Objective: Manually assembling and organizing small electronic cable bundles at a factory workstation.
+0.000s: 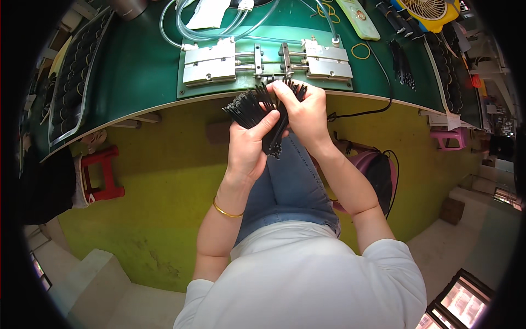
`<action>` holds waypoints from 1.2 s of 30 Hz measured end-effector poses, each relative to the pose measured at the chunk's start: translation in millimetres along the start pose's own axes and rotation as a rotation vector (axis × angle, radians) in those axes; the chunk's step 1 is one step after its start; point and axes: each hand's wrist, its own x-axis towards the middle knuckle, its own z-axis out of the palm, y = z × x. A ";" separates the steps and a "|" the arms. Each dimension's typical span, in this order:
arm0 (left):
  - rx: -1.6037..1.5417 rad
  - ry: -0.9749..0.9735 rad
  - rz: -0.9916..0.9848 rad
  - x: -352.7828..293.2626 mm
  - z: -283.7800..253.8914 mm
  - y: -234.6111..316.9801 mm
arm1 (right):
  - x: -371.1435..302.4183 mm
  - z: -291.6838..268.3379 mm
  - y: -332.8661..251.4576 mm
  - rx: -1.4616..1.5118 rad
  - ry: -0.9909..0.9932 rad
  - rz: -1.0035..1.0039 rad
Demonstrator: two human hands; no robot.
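Note:
A thick bundle of thin black wires point(245, 108) with pale tips is held in front of me at the table's near edge. My left hand point(246, 145) is closed around the bundle, its thumb pressed across the strands. My right hand point(306, 112) pinches a smaller group of the black wires point(296, 89) at the right side, touching the bundle. Just beyond both hands stands a clamping fixture with a left silver air cylinder point(209, 63) and a right silver air cylinder point(327, 61), their dark jaws facing each other across a gap.
Clear air hoses point(192, 30) curl behind the fixture on the green table point(131, 60). At the right lie a phone point(359, 19), more black wires point(402, 68) and a yellow fan point(430, 10). Trays of coiled black cables point(76, 77) flank the table. A red stool point(104, 172) stands left.

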 end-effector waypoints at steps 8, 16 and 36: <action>-0.011 0.002 -0.014 -0.6 1.8 -0.2 | 4.4 0.4 7.6 0.036 0.034 -0.102; -0.018 0.008 -0.007 -0.9 4.3 -0.3 | 5.7 -0.2 6.9 0.111 0.021 -0.041; -0.016 0.064 0.013 -2.2 4.9 -2.5 | -3.8 0.6 0.9 0.117 -0.025 -0.057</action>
